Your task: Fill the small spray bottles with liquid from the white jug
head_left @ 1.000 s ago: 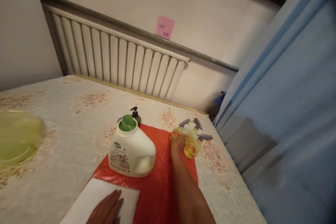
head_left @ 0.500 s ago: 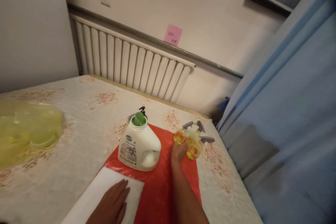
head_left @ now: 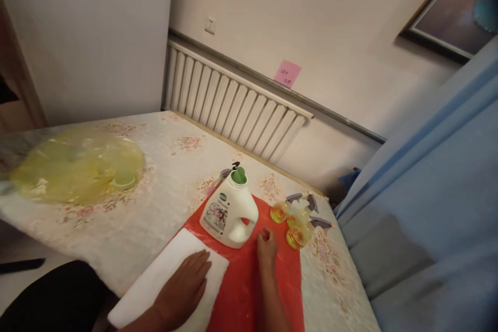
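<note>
My left hand (head_left: 184, 282) lies flat, fingers stretched out, on a white padded sheet (head_left: 167, 259). The sheet covers part of a red plastic mat (head_left: 241, 290). Over the mat, just right of a white detergent jug (head_left: 223, 218), my right hand (head_left: 267, 246) is curled closed, with nothing visible in it. The jug stands upright with a green scoop or cup (head_left: 238, 175) in its mouth. Yellow spray bottles (head_left: 299, 234) with grey trigger heads stand together beyond my right hand, apart from it. Another dispenser's black head (head_left: 235, 165) shows behind the jug, its body mostly hidden.
A yellow plastic bag (head_left: 78, 166) with a round green item inside lies on the flowered tablecloth (head_left: 155, 176) at left. A radiator (head_left: 233, 98) runs along the wall behind the table. Blue curtains (head_left: 428, 218) hang at right. A black chair-like shape (head_left: 58, 301) is at lower left.
My right hand has drawn back from the spray bottles toward the jug's side. My left hand still rests on the white sheet. The view has turned left.
</note>
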Motion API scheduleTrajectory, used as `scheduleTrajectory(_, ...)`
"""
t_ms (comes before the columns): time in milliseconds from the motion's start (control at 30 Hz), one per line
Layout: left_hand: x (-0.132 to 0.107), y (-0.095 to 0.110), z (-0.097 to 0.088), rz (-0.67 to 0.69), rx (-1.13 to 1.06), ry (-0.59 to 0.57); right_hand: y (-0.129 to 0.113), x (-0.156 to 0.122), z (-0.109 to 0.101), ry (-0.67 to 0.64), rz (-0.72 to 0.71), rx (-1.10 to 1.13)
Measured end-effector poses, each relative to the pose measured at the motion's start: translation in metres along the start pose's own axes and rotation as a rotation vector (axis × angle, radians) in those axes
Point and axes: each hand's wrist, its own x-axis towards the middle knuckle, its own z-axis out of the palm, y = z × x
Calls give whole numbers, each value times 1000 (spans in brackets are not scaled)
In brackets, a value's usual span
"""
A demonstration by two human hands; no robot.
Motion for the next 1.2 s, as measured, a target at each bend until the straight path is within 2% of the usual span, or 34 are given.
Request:
scheduleTrajectory(233,-1,5,4,-66,-104,-23,-16,-78,-10,-152,-49,156)
scheduleTrajectory(400,1,7,0,-118,-174,-75,-26,-139,-4,-318,-3,353)
scheduleTrajectory(567,2,9,-6,-147,-251,-93,-27,-183,3,-365,40,387)
scheduleTrajectory(767,6,4,-6,-204,-402,-123,-25,-205,4,-436,-73,321)
scheduleTrajectory(900,21,-6,-14,-351,-639,-118,-29,-203,11,-376,-147,228)
scheduleTrajectory(1000,35,-22,-29,-499,-789,-99,-34,-202,23,-292,-265,132)
scheduleTrajectory(1100,50,-43,-43,-590,-753,-42,-36,-208,35,-214,-412,56)
scheduleTrajectory(1200,70,-68,-48,-669,-697,-3,-31,-220,43,-175,-541,-10)
